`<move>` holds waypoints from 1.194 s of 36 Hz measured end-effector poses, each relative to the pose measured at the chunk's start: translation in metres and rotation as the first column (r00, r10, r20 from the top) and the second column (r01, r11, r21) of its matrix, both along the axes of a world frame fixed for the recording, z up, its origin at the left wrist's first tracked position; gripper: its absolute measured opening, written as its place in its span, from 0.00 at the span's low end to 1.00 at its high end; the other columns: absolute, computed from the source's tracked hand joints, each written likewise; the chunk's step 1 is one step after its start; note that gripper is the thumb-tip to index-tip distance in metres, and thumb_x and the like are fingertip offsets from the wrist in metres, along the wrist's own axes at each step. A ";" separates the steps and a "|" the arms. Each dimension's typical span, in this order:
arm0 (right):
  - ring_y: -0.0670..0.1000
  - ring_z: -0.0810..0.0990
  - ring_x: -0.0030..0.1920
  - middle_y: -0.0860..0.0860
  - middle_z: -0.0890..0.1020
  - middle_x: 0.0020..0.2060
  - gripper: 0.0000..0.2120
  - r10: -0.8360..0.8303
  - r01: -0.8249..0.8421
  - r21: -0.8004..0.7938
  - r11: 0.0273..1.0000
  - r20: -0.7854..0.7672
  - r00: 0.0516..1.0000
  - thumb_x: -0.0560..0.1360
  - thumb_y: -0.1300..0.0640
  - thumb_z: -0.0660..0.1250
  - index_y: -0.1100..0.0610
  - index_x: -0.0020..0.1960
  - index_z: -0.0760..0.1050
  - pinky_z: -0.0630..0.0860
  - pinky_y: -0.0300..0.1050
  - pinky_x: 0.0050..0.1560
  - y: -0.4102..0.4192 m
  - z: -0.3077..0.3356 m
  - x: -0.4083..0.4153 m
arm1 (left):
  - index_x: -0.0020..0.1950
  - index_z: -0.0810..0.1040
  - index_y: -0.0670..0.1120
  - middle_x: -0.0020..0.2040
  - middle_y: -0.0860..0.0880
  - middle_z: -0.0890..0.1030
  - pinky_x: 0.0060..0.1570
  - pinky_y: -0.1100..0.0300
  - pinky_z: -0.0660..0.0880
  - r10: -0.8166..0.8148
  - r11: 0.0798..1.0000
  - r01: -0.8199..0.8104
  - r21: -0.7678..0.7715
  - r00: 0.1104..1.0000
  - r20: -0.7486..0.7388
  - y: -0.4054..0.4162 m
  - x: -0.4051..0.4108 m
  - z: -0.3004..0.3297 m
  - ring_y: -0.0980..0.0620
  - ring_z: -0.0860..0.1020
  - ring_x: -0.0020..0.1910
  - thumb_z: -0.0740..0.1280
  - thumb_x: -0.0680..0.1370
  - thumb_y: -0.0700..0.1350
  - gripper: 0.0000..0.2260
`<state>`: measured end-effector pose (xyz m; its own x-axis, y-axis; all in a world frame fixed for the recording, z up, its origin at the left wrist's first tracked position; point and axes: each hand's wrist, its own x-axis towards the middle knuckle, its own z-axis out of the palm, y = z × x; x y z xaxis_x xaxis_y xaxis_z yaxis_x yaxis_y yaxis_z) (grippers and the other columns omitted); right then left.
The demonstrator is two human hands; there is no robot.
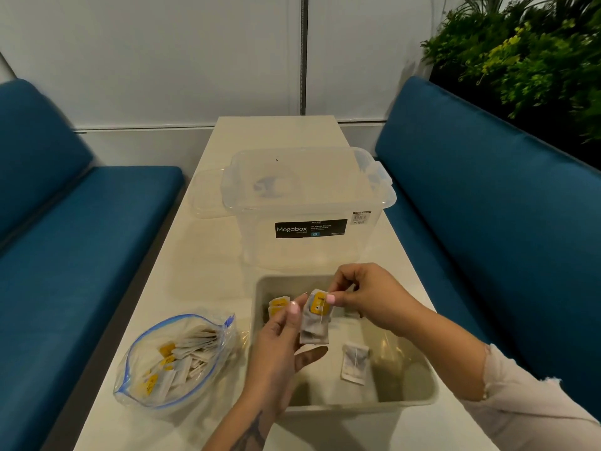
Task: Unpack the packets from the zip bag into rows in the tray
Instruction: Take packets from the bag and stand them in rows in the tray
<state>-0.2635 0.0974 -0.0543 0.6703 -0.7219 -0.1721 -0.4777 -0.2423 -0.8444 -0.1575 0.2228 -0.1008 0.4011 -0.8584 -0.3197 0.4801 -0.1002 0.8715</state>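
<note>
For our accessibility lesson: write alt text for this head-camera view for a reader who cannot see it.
Both hands, the left hand and right hand, hold one packet above a beige tray that already contains a few packets. An open zip bag of packets lies left of it, with a clear storage box behind.

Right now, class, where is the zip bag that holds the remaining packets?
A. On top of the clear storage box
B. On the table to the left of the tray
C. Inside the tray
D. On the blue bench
B: the zip bag lies open on the table, left of the tray, with packets still inside it.
</note>
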 end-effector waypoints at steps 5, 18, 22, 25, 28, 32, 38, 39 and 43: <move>0.42 0.71 0.30 0.50 0.79 0.35 0.03 0.015 -0.017 0.049 0.999 0.053 0.998 0.73 0.60 0.71 0.58 0.41 0.78 0.69 0.33 0.29 -0.002 0.007 -0.005 | 0.57 0.79 0.49 0.51 0.45 0.83 0.38 0.56 0.79 0.047 0.998 -0.046 0.034 0.998 -0.038 -0.001 0.001 0.000 0.49 0.82 0.46 0.60 0.77 0.50 0.14; 0.48 0.74 0.40 0.49 0.79 0.39 0.07 -0.104 0.002 -0.335 0.942 -0.288 0.952 0.74 0.60 0.69 0.50 0.39 0.75 0.67 0.37 0.35 -0.031 -0.008 -0.010 | 0.55 0.76 0.57 0.47 0.52 0.83 0.36 0.57 0.79 0.213 0.977 -0.213 -0.026 0.941 0.263 0.004 0.014 0.000 0.55 0.81 0.45 0.62 0.78 0.38 0.15; 0.53 0.77 0.43 0.50 0.79 0.40 0.08 -0.172 0.001 -0.388 0.922 -0.405 0.898 0.75 0.61 0.66 0.50 0.40 0.75 0.69 0.40 0.37 -0.039 -0.033 -0.005 | 0.56 0.74 0.58 0.49 0.49 0.82 0.32 0.62 0.77 0.224 0.974 -0.228 -0.016 0.939 0.261 0.005 0.013 0.000 0.53 0.81 0.45 0.62 0.78 0.36 0.16; 0.55 0.77 0.43 0.53 0.81 0.42 0.07 -0.198 -0.037 -0.442 0.896 -0.474 0.858 0.74 0.63 0.63 0.53 0.43 0.77 0.69 0.41 0.37 -0.042 -0.043 0.000 | 0.56 0.75 0.56 0.50 0.48 0.82 0.33 0.61 0.78 0.212 0.975 -0.222 0.003 0.935 0.284 0.005 0.012 -0.003 0.50 0.81 0.47 0.62 0.78 0.36 0.15; 0.56 0.75 0.42 0.54 0.80 0.44 0.10 -0.196 -0.105 -0.468 0.877 -0.549 0.813 0.72 0.65 0.61 0.53 0.46 0.77 0.68 0.43 0.38 -0.042 -0.048 0.005 | 0.58 0.76 0.53 0.49 0.48 0.82 0.33 0.61 0.79 0.194 0.979 -0.205 0.007 0.934 0.299 0.006 0.011 -0.004 0.54 0.81 0.43 0.62 0.78 0.36 0.14; 0.54 0.73 0.41 0.52 0.79 0.42 0.10 -0.206 -0.172 -0.512 0.841 -0.599 0.774 0.73 0.64 0.60 0.52 0.49 0.76 0.66 0.43 0.39 -0.042 -0.054 0.008 | 0.58 0.75 0.51 0.49 0.48 0.82 0.34 0.60 0.79 0.179 0.982 -0.190 0.005 0.932 0.314 0.006 0.010 -0.005 0.58 0.81 0.38 0.62 0.78 0.37 0.13; 0.54 0.77 0.44 0.51 0.81 0.46 0.10 -0.226 -0.200 -0.543 0.816 -0.617 0.754 0.74 0.62 0.61 0.50 0.49 0.78 0.66 0.41 0.40 -0.041 -0.064 0.010 | 0.57 0.76 0.53 0.49 0.49 0.82 0.33 0.62 0.78 0.178 0.981 -0.192 0.014 0.930 0.322 0.006 0.011 -0.006 0.58 0.82 0.40 0.63 0.78 0.38 0.12; 0.54 0.78 0.46 0.51 0.82 0.47 0.11 -0.229 -0.201 -0.549 0.811 -0.614 0.755 0.75 0.62 0.61 0.49 0.49 0.78 0.66 0.41 0.40 -0.040 -0.066 0.008 | 0.57 0.76 0.53 0.49 0.50 0.82 0.33 0.62 0.78 0.178 0.981 -0.193 0.016 0.930 0.323 0.006 0.011 -0.006 0.57 0.82 0.41 0.63 0.78 0.38 0.12; 0.54 0.80 0.48 0.50 0.82 0.48 0.10 -0.245 -0.189 -0.571 0.799 -0.595 0.765 0.76 0.60 0.62 0.48 0.51 0.77 0.66 0.41 0.40 -0.038 -0.070 0.007 | 0.57 0.76 0.52 0.48 0.49 0.82 0.32 0.62 0.77 0.177 0.980 -0.195 0.026 0.930 0.322 0.005 0.010 -0.007 0.57 0.81 0.41 0.64 0.78 0.38 0.12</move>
<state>-0.2567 0.0590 -0.1241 0.5432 -0.8353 -0.0844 -0.8396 -0.5405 -0.0547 -0.1473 0.2273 -0.1075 0.6400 -0.7431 -0.1955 0.1954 -0.0887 0.9767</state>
